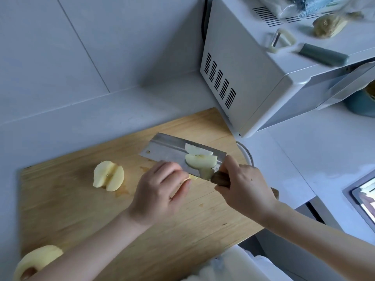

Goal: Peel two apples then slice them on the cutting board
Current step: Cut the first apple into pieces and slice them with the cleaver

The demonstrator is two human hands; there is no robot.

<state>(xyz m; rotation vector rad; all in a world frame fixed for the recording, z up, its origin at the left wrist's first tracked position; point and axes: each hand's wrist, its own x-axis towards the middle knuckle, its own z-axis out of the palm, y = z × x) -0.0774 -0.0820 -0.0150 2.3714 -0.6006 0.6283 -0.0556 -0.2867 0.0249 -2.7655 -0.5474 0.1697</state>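
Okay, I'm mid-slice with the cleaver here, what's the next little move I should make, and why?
Probably slide the slices off the cleaver onto the cutting board. They cling to the blade's flat face near the handle that the right hand grips, and could hinder the next cut into the apple piece that the left hand holds.

I'm looking at a pale grey tiled wall point(60, 57) running down to a white countertop point(304, 155). 1 white microwave point(243, 78) sits on that counter at the right, its vented side towards me. Light is soft and even.
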